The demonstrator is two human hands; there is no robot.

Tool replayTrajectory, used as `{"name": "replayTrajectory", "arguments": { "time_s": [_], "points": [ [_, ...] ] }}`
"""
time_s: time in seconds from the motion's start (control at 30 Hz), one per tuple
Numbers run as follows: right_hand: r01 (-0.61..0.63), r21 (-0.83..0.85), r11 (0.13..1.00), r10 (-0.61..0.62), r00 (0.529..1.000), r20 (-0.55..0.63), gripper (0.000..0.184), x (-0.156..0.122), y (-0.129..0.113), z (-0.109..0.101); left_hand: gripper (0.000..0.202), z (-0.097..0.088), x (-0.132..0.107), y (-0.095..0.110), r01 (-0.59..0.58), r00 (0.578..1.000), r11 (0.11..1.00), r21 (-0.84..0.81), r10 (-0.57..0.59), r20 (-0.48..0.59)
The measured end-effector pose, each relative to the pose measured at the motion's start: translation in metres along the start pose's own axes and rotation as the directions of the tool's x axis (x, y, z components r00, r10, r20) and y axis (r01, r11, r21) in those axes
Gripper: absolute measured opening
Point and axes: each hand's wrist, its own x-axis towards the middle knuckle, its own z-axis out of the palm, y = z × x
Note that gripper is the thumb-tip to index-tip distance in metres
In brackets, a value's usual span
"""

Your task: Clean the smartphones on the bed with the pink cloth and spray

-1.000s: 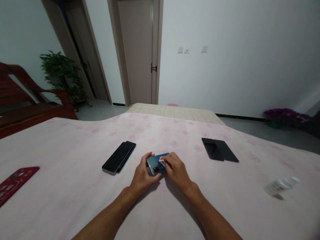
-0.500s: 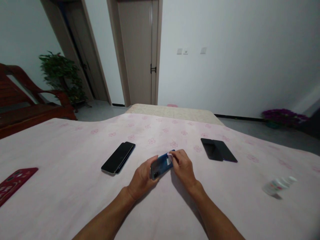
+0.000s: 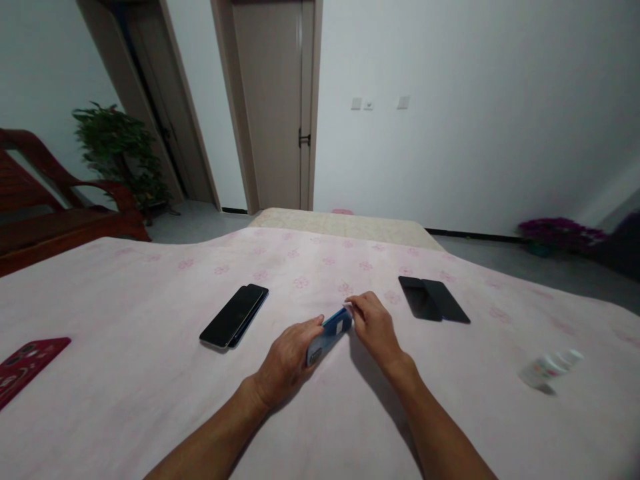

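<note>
A blue smartphone (image 3: 329,337) is tilted up on its long edge above the cloth, its back with a pale label towards me. My left hand (image 3: 289,357) grips its near-left end, thumb along the upper edge. At the phone's far-right end, my right hand (image 3: 374,327) pinches a small white wipe (image 3: 347,307) against the top corner. Most of the wipe is hidden by the fingers. Left of my hands, two dark phones (image 3: 235,317) lie stacked askew on the cloth.
Two more dark phones (image 3: 434,299) lie side by side at the right. Nearer on that side is a white bottle (image 3: 550,369), somewhat blurred. A red phone case (image 3: 33,363) sits at the left edge. All rest on the pink flowered tablecloth (image 3: 150,320).
The phone has turned in my left hand, from its back facing up to standing more on edge. My right hand has shifted from its back to its far end and corner.
</note>
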Motion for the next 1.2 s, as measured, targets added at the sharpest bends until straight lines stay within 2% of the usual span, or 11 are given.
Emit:
{"name": "replayTrajectory", "arguments": {
  "time_s": [0.23,0.43,0.6,0.73,0.87,1.0,1.1,1.2],
  "points": [
    [-0.005,0.053,0.999,0.005,1.0,-0.003,0.021,0.001,0.005,0.003,0.055,0.004,0.001,0.001,-0.037,0.998,0.999,0.036,0.038,-0.04],
    [-0.226,-0.036,0.974,0.223,0.972,-0.075,0.025,-0.002,0.033,0.008,0.058,0.002,0.002,0.001,-0.047,0.999,0.998,0.03,0.047,-0.016],
    [-0.355,0.03,0.934,0.352,0.933,0.068,0.024,-0.012,0.046,0.018,0.062,0.003,-0.002,-0.001,-0.01,1.0,1.0,-0.023,0.011,0.011],
    [-0.395,-0.021,0.919,0.393,0.905,0.161,0.023,-0.017,0.045,0.022,0.072,0.006,-0.006,-0.002,0.137,0.99,0.984,-0.117,-0.14,-0.022],
    [-0.432,0.039,0.901,0.413,0.882,0.227,0.022,-0.018,0.035,0.027,0.078,0.003,-0.002,0.0,0.278,0.953,0.929,-0.245,-0.298,-0.046],
    [-0.482,0.254,0.839,0.417,0.868,0.271,0.02,-0.012,0.013,0.03,0.078,-0.006,0.007,0.002,0.363,0.899,0.858,-0.364,-0.425,-0.105],
    [-0.393,0.438,0.809,0.341,0.919,0.195,0.02,-0.004,-0.012,0.023,0.077,-0.013,0.013,0.003,0.396,0.877,0.829,-0.395,-0.468,-0.104],
    [-0.222,0.541,0.811,0.221,0.973,0.068,0.018,0.001,-0.041,0.008,0.081,-0.021,0.018,0.006,0.394,0.892,0.85,-0.349,-0.446,-0.079]
  ]
}}
